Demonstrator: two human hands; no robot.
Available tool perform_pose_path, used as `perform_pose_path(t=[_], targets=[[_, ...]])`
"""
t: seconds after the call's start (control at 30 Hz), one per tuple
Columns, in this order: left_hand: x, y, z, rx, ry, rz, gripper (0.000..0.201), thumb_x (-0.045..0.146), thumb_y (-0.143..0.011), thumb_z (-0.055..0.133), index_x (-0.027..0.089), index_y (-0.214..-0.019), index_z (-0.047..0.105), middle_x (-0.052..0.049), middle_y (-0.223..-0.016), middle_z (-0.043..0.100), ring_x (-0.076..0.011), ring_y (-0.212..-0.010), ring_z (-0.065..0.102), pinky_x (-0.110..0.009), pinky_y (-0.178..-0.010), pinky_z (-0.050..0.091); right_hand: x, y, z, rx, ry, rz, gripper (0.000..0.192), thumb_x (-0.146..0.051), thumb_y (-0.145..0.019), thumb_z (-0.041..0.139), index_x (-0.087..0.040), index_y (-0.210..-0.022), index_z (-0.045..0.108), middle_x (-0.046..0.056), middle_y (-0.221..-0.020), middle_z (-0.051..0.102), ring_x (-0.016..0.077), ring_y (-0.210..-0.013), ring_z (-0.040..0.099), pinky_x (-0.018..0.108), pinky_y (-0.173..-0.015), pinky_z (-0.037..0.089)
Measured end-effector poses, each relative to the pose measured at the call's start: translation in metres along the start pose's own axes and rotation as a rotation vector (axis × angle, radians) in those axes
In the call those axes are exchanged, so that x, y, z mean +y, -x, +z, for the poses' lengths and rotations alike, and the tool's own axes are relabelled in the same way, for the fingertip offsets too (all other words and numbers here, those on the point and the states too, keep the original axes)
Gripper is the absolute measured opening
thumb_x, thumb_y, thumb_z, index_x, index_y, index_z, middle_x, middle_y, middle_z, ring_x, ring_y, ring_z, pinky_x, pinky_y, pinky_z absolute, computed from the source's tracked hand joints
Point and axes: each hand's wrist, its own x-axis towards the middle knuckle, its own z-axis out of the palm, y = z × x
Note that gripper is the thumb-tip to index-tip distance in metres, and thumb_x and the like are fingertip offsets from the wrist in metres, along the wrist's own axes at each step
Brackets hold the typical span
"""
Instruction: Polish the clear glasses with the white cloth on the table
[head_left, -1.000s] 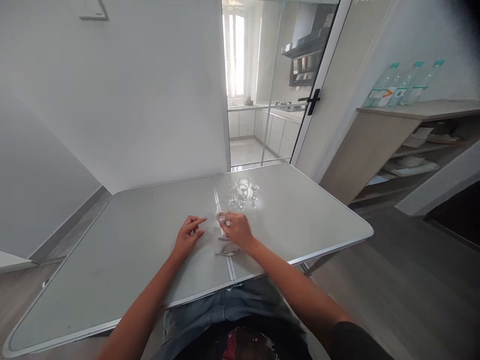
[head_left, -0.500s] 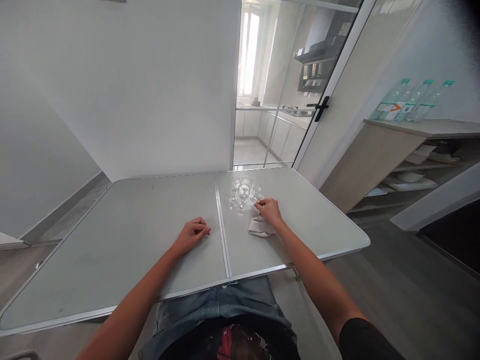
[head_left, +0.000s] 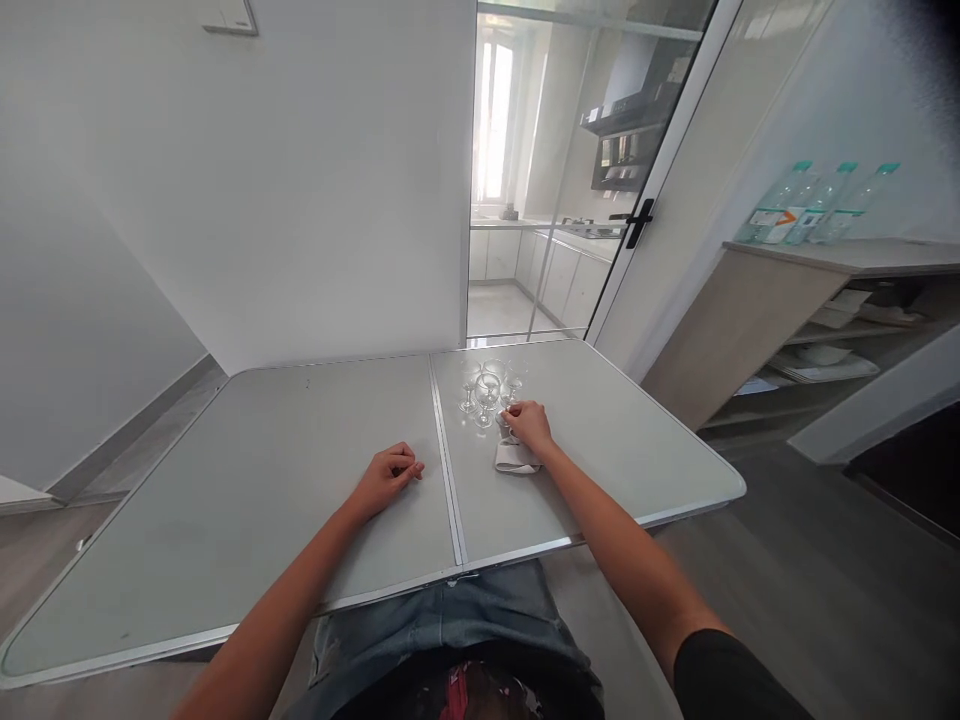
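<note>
**Right hand at the cluster of small glasses, cloth beneath it**

The person sits at a grey folding surface [head_left: 225,500] whose centre seam [head_left: 444,455] runs away from the body. Taking that seam as the landmark: just to its right, toward the far edge, a tight cluster of small stemmed glasses [head_left: 486,388] stands upright. They are clear and overlap in the view, so the exact count cannot be told.

The right hand [head_left: 529,424] rests at the near right side of that cluster, fingers curled downward. It appears to touch or pinch the nearest glass [head_left: 511,398], but the fingers hide the contact, so whether it grasps the glass cannot be told. Under the heel of this hand lies a folded pale cloth [head_left: 513,459], flat on the surface to the right of the seam.

The left hand [head_left: 390,474] lies just left of the seam, loosely clenched, knuckles up, holding nothing.

As a judgement of progress: all the glasses seen are gathered standing in one group beside the cloth, and none lies apart on the surface. Whether any glass has been wiped cannot be read from their look, so how much of the work remains cannot be told.
</note>
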Motion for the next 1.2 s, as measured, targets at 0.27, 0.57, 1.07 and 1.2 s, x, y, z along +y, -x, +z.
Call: perform_pose_path(t=[0.27,0.57,1.07,1.2], targets=[[0.003,0.000,-0.001,-0.021,-0.050,0.007,0.046,0.049,-0.097,0.050,0.017,-0.074,0.074,-0.004,-0.085,0.057,-0.0108,-0.066,0.049,-0.024,-0.062,0.037,-0.008,0.030,-0.019,0.135,0.110,0.053,0.019,-0.036,-0.079,0.070,-0.019,-0.087,0.069,0.003,-0.074,0.071,0.0164,-0.068,0.061,0.024,-0.060,0.036],[0.005,0.008,0.022,-0.238,-0.702,0.068,0.030,0.037,-0.098,0.045,0.021,-0.086,0.067,-0.005,-0.077,0.070,-0.0182,-0.070,0.062,-0.027,-0.063,0.034,-0.100,0.095,0.041,-0.436,0.150,-0.718,0.020,-0.027,-0.084,0.058,-0.019,-0.068,0.065,0.000,-0.066,0.066,0.0121,-0.063,0.053,0.025,-0.061,0.029],[0.005,0.009,0.017,-0.202,-0.736,0.041,0.023,0.031,-0.093,0.051,0.022,-0.083,0.070,-0.005,-0.079,0.073,-0.0195,-0.074,0.067,-0.027,-0.065,0.037,-0.109,0.107,0.067,-0.347,0.290,-0.687,0.021,-0.026,-0.088,0.052,-0.019,-0.073,0.066,0.002,-0.076,0.067,0.0134,-0.067,0.052,0.029,-0.062,0.023],[0.004,0.009,0.016,-0.206,-0.727,0.050,0.023,0.031,-0.093,0.051,0.022,-0.083,0.070,-0.005,-0.079,0.073,-0.0194,-0.074,0.067,-0.027,-0.066,0.038,-0.108,0.106,0.068,-0.340,0.281,-0.694,0.021,-0.025,-0.088,0.052,-0.019,-0.072,0.064,0.002,-0.076,0.067,0.0130,-0.067,0.052,0.028,-0.063,0.024]])
